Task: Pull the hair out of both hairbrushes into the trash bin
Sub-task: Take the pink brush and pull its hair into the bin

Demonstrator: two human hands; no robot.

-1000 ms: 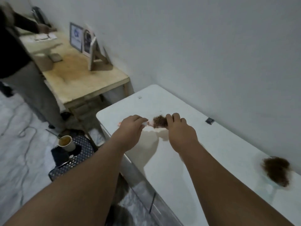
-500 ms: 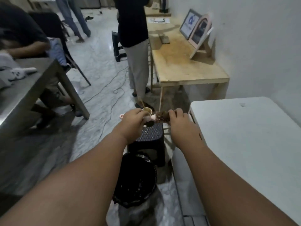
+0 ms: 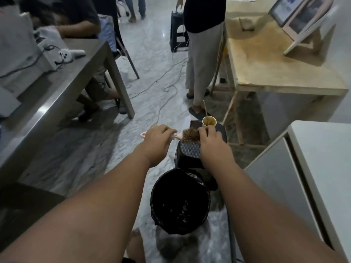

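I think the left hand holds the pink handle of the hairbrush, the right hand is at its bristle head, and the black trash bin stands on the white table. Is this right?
Not quite. In the head view, the trash bin stands on the floor, below the arms and left of the white table. The rest holds: the left hand grips the pink handle of the hairbrush and the right hand is at its bristle head.

I see the trash bin [image 3: 180, 203] on the floor [image 3: 148, 59], a stool [image 3: 191, 152] just behind it carrying a cup [image 3: 209, 121], a desk [image 3: 311, 168] to its right.
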